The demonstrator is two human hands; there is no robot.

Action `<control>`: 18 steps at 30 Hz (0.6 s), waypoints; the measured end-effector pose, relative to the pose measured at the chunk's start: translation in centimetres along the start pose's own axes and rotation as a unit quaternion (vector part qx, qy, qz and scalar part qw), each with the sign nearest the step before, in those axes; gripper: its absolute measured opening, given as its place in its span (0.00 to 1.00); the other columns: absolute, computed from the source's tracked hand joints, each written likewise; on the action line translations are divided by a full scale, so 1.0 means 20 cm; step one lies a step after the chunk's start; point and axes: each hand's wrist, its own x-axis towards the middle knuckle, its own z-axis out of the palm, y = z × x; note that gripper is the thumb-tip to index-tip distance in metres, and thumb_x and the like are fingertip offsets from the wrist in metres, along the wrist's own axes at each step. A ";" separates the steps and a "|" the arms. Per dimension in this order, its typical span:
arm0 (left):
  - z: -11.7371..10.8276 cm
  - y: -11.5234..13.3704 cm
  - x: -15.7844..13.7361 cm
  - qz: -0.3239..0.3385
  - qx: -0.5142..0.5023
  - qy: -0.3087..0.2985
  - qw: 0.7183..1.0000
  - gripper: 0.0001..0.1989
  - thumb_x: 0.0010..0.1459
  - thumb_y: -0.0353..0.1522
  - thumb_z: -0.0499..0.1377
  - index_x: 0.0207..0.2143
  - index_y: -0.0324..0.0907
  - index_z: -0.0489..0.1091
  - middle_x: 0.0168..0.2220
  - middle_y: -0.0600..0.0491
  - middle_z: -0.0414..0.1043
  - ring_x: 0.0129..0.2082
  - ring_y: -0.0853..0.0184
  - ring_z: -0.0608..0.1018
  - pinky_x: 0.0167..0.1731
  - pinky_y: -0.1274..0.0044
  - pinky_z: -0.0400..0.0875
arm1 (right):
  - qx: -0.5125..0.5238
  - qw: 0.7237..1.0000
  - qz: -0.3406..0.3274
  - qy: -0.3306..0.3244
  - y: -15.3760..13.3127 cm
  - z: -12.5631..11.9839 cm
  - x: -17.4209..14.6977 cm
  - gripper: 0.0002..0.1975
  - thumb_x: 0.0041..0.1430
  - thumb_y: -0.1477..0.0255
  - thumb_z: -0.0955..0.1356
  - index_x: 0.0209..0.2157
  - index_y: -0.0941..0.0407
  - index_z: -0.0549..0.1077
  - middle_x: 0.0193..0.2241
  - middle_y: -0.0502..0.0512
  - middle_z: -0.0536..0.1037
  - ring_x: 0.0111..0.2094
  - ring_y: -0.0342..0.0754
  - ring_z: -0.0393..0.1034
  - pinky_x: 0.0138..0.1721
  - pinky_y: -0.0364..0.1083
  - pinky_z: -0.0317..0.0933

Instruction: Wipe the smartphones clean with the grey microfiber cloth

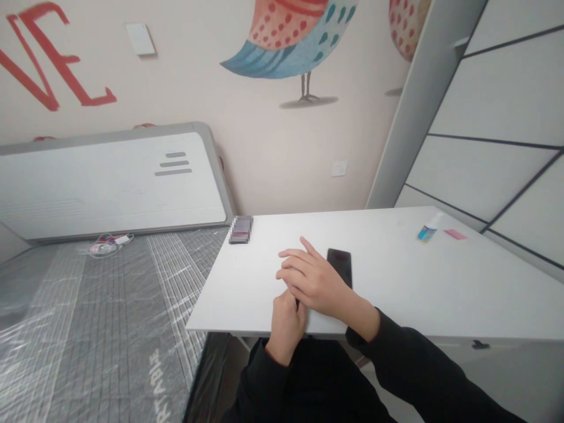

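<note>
Near the front edge of the white desk (396, 276), my right hand (315, 282) lies flat over a glossy black phone (340, 264), while my left hand (285, 326) is curled, its hold I cannot tell.

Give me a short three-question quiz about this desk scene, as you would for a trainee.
1. True or false: the black phone lies flat on the white table.
2. Which hand lies over the phone's near end: left or right?
3. What stands nearest the pink slip? A) small bottle B) wall socket C) blurred card

Key: 1 true; 2 the right hand, with the left hand just below it; 3 A.
</note>
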 end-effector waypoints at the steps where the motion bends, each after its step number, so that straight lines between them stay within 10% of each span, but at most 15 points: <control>1: 0.00 0.00 0.00 0.002 0.000 -0.001 1.000 0.11 0.63 0.28 0.49 0.35 0.42 0.71 0.30 0.45 0.80 0.29 0.57 0.83 0.26 0.73 0.71 | -0.004 1.000 -0.007 0.008 0.01 0.00 -0.01 0.10 0.67 0.77 0.63 0.43 0.54 0.74 0.37 0.55 0.80 0.55 0.52 0.72 0.68 0.63 0.51; 7: 0.00 0.01 0.01 0.004 -0.003 -0.007 1.000 0.12 0.65 0.29 0.49 0.31 0.42 0.70 0.26 0.47 0.78 0.27 0.59 0.82 0.26 0.75 0.70 | -0.006 0.989 0.141 0.039 0.08 -0.01 -0.04 0.22 0.57 0.52 0.72 0.43 0.56 0.73 0.41 0.62 0.79 0.53 0.63 0.72 0.65 0.73 0.49; 18: -0.01 0.01 0.01 0.001 -0.003 -0.014 1.000 0.10 0.62 0.27 0.50 0.35 0.41 0.71 0.31 0.45 0.80 0.30 0.58 0.83 0.28 0.74 0.72 | 0.006 0.999 0.020 0.031 0.01 -0.01 -0.01 0.09 0.66 0.76 0.63 0.40 0.53 0.74 0.38 0.54 0.82 0.52 0.51 0.74 0.66 0.61 0.54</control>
